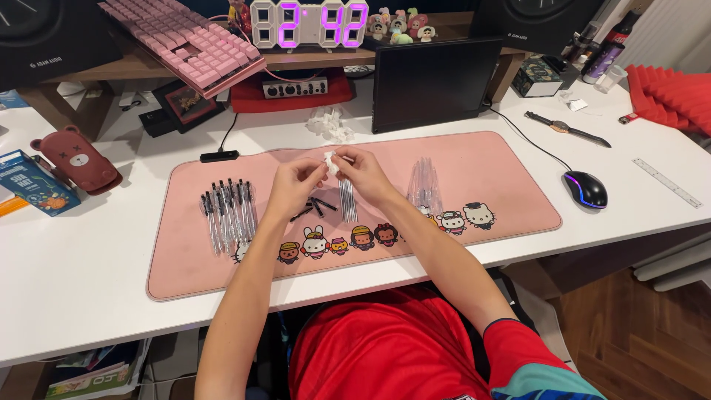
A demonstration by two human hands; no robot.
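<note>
A small crumpled white tissue [330, 161] sits pinched between my fingertips at the frame's centre, raised just above the pink mat [481, 163].

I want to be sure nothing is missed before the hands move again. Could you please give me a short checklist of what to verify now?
1. Small white crumpled piece pinched between left hand and right hand: ok.
2. What the white piece is made of: cannot tell.
3. Row of assembled clear pens with black parts lying together on the pink desk mat, left of the hands: ok.
4. Small black loose parts and thin refills on the mat under the hands: ok.
5. Bundle of clear pen barrels on the mat, right of the hands: ok.
6. Whether any small part hides beneath the hands: cannot tell.
</note>
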